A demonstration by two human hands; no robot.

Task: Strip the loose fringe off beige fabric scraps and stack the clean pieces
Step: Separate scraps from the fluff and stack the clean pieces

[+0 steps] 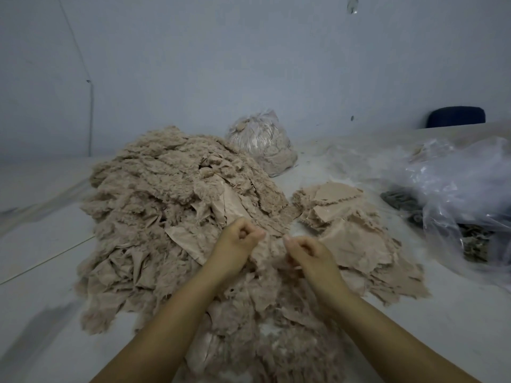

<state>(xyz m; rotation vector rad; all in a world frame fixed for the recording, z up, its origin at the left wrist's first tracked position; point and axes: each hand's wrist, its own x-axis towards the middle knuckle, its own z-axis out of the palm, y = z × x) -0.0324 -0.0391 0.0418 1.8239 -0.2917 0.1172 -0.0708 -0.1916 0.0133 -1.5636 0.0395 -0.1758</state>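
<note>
Beige woven scrap (272,255), frayed along its edges, held up between two bare hands at centre, above the floor. Left hand (239,240): fingers curled into a near fist, thumb and forefinger pinching the scrap's upper edge on its left side. Right hand (305,251): fingers likewise curled, thumb tip pinching the same edge on its right side. The two pinch points lie close together, level with one another, so the short span of edge between them runs left to right; the rest of the scrap hangs down below and between the wrists. Whether the fingers hold cloth or only loose fringe cannot be told, as the picture is soft here. A pull apart along that left-right line would probably tear the fringe free.

Counts: two hands; one scrap in hand; one large heap of unstripped scraps (166,205) to the left and behind, reaching down under the forearms; one lower stack of cleaner flat pieces (351,225) to the right, nearer the right hand, which is the likelier one to set the finished piece down. Further back: one tied clear bag of beige material (260,142); at far right, crumpled clear plastic sheeting (456,189) over dark items; one dark blue chair back (456,120) by the wall.
</note>
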